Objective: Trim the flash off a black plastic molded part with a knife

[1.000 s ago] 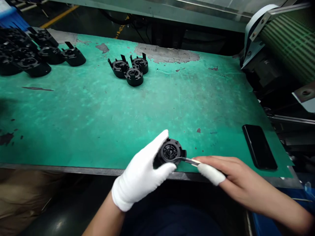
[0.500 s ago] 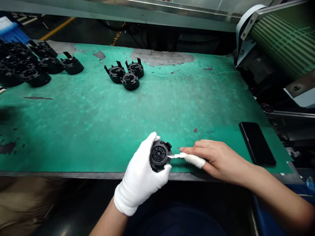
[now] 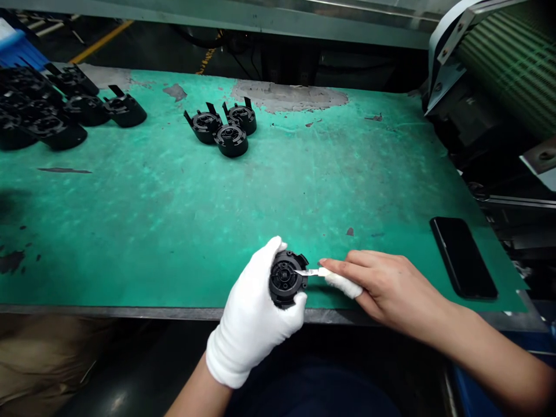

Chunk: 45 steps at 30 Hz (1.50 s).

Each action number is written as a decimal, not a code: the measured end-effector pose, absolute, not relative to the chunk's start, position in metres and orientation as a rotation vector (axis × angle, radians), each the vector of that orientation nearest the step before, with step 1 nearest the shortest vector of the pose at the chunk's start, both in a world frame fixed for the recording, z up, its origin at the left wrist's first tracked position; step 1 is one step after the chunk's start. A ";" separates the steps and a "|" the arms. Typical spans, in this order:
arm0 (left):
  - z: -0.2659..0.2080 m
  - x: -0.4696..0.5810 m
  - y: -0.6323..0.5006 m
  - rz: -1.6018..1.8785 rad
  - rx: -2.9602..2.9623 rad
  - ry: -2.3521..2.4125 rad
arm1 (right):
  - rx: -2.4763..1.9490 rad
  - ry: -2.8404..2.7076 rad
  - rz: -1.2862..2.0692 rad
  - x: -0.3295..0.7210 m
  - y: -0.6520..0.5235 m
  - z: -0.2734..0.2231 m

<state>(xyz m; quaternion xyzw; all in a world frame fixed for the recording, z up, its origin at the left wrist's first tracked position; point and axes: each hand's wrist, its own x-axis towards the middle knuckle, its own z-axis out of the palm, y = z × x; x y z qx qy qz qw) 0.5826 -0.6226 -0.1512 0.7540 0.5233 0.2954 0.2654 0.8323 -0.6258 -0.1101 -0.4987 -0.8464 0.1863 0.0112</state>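
On the green surface (image 3: 174, 202), a heap of black parts (image 3: 39, 110) too crowded to count lies far left, then a cluster of three (image 3: 223, 127). At the near edge the gloved left hand (image 3: 254, 318) wraps one round black part (image 3: 284, 280). From its right, the right hand (image 3: 386, 286) pinches a small blade (image 3: 306, 272) lying crosswise, tip touching the part's face; one phone (image 3: 463, 258) lies farthest right.

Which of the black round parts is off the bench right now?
The black part gripped in the gloved left hand; the trio and far-left pile rest on the mat.
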 end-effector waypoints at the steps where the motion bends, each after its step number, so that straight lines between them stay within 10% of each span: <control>1: -0.152 0.583 -0.623 0.800 2.041 1.421 | -1.580 -2.632 0.562 0.831 -0.627 -0.111; 24: -0.171 0.619 -0.638 1.109 2.017 1.746 | -1.909 -2.447 0.346 0.800 -0.639 -0.118; 45: -0.154 0.573 -0.627 0.702 2.009 1.394 | -1.530 -2.440 1.176 0.816 -0.646 -0.101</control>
